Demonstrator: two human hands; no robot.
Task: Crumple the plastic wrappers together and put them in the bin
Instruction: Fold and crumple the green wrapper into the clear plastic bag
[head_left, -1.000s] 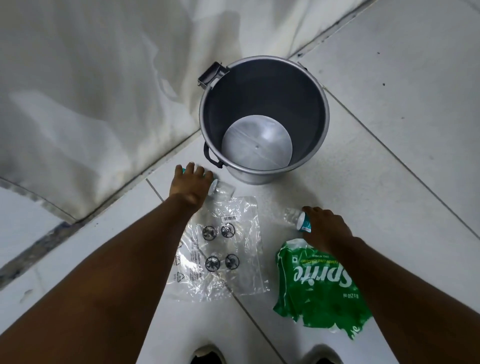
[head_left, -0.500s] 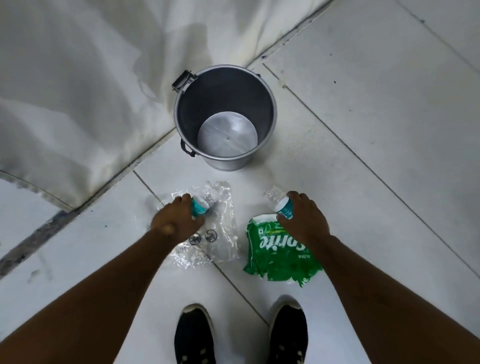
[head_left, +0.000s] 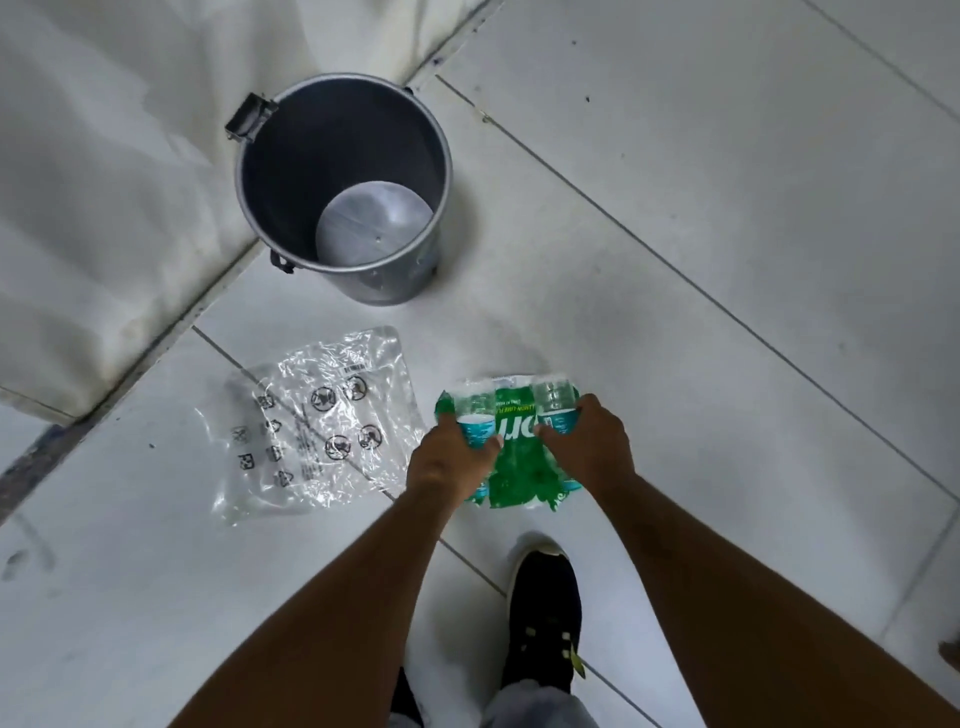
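Observation:
A grey metal bin (head_left: 306, 150) stands open and empty on the tiled floor near the wall. A flat clear plastic wrapper (head_left: 311, 426) with printed black symbols lies in front of it, untouched. To its right lies a green Sprite wrapper (head_left: 519, 473). My left hand (head_left: 447, 462) grips a small clear plastic piece with a teal label (head_left: 475, 423). My right hand (head_left: 587, 447) grips a second teal-labelled clear piece (head_left: 556, 408). Both hands sit side by side over the green wrapper, hiding part of it.
A white wall (head_left: 104, 182) runs along the left, meeting the floor at a dark grout line. My black shoe (head_left: 545, 613) stands just behind the green wrapper. White floor tiles (head_left: 727, 208) spread to the right of the bin.
My left hand has left the clear wrapper and moved right with its teal-labelled piece, arriving next to my right hand over the green wrapper. The view has shifted right.

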